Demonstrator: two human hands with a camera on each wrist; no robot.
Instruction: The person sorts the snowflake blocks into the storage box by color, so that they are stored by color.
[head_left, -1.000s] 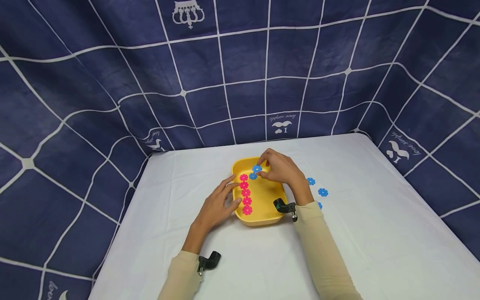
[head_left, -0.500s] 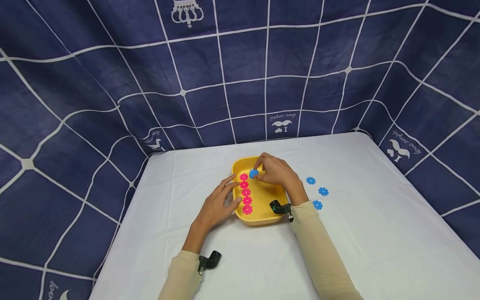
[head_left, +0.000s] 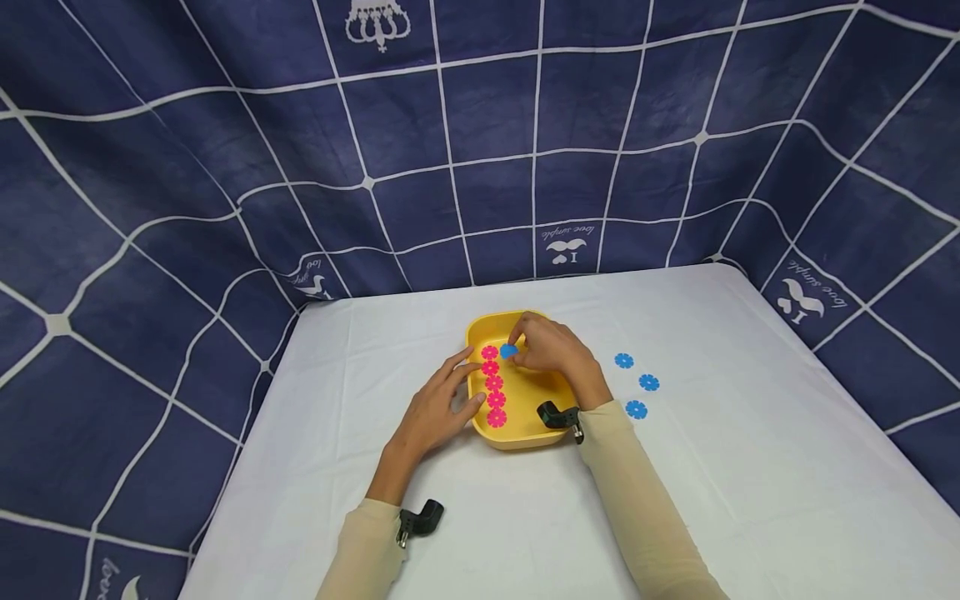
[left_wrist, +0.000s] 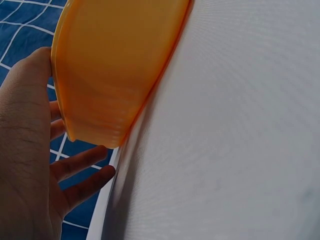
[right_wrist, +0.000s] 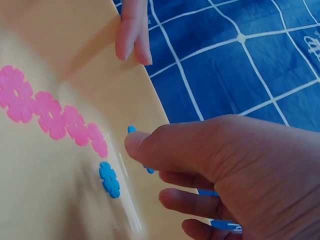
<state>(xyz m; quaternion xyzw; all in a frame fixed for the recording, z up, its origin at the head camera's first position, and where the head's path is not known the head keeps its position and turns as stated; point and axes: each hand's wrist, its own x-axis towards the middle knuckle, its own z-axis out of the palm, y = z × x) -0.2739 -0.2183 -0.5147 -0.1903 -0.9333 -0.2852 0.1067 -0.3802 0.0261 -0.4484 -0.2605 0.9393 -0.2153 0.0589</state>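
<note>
Within the yellow tray point(head_left: 525, 433), my right hand point(head_left: 553, 346) pinches a blue flower-shaped disc point(right_wrist: 131, 129) between thumb and fingers, which hide most of it. Another blue flower disc point(right_wrist: 109, 180) lies on the tray floor just below, beside the end of a line of pink flower discs point(head_left: 494, 383). That pink line runs along the tray's left side. My left hand point(head_left: 437, 408) rests at the left rim, its thumb and some fingertips reaching over the edge. Seen from the left wrist, two of its fingers point(left_wrist: 82, 162) stretch out past the tray wall.
Right of the tray, three loose blue flower discs point(head_left: 648, 382) lie on the white-covered table point(head_left: 750, 467). A dark blue curtain point(head_left: 487, 150) with white grid lines stands behind and at both sides.
My right hand has moved slightly left and down in the tray with the blue flower disc, now over the one lying there. My left hand stays at the rim.
</note>
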